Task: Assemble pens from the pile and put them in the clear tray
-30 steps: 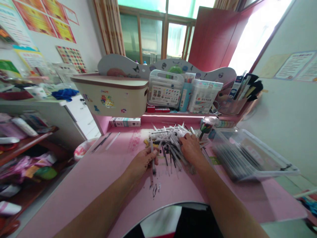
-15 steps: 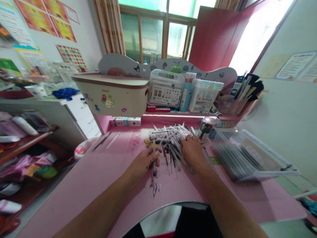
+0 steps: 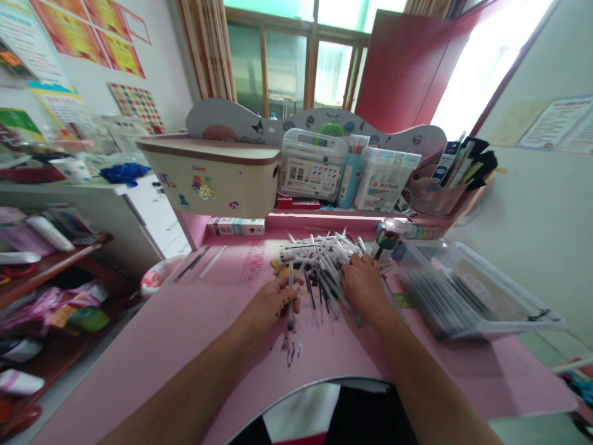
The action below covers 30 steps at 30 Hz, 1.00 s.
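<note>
My left hand (image 3: 271, 305) is closed round a slim white pen (image 3: 290, 295), held nearly upright with its dark tip down on the pink desk (image 3: 194, 321). My right hand (image 3: 364, 283) rests on the right side of a heap of white and black pens (image 3: 319, 259), fingers curled into the pile; what they grip is hidden. Small black caps or bits (image 3: 291, 353) lie on the desk just below my left hand.
A clear plastic tray of dark pens (image 3: 467, 290) sits at the right. A patterned cup (image 3: 386, 238), marker boxes (image 3: 311, 167) and a cream bin (image 3: 208, 176) stand on the back shelf. Two loose pens (image 3: 199, 262) lie at the left. Cluttered shelves are at the far left.
My left hand has turned the pen a little more upright. My right hand shifted slightly within the pile. The view crept forward a touch.
</note>
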Tool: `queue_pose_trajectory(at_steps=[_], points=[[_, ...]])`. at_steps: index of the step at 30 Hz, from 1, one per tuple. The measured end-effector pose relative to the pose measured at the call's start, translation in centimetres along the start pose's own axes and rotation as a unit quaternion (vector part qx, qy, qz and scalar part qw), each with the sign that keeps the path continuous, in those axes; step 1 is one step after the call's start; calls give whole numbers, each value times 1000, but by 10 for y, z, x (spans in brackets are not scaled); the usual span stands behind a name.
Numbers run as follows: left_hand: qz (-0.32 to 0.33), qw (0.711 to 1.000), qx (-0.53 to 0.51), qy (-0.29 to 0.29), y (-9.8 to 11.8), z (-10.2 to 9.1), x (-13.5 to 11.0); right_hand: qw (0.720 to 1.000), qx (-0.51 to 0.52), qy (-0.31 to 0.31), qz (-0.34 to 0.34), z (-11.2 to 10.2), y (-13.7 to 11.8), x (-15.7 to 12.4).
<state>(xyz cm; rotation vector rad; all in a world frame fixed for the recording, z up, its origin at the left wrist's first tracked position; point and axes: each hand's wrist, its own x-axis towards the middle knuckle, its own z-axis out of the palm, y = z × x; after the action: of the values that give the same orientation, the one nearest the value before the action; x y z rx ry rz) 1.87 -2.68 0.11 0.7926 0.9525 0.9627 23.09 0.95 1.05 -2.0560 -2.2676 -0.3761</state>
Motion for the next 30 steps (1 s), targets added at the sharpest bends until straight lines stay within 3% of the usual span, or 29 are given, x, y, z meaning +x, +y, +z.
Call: queue_pose_trajectory(at_steps=[8, 10, 12, 13, 15, 19, 21, 22, 24, 30], points=[[-2, 1000, 9, -12, -2, 2, -2, 990, 124, 55, -30, 5, 13, 8], [-3, 1000, 17, -13, -2, 3, -3, 976, 192, 95, -28, 6, 15, 10], [-3, 1000, 24, -12, -3, 4, -5, 941, 298, 158, 2, 6, 15, 12], [-2, 999, 30, -12, -3, 4, -5, 912, 365, 185, 27, 4, 15, 13], [1, 999, 47, -14, -5, 4, -5, 827, 516, 208, 82, 1, 14, 13], [1, 996, 83, -34, -8, 3, -6, 613, 770, 119, 131, -3, 7, 11], [-9, 994, 88, -57, -8, 4, -8, 547, 827, 61, 117, -5, 2, 9], [-12, 994, 86, -70, -8, 5, -9, 532, 839, 41, 107, -5, -1, 8], [-12, 992, 79, -95, -8, 8, -11, 536, 839, 14, 89, -5, -7, 5], [16, 980, 131, -151, -5, 6, -10, 590, 806, -16, 53, -4, -18, 0]])
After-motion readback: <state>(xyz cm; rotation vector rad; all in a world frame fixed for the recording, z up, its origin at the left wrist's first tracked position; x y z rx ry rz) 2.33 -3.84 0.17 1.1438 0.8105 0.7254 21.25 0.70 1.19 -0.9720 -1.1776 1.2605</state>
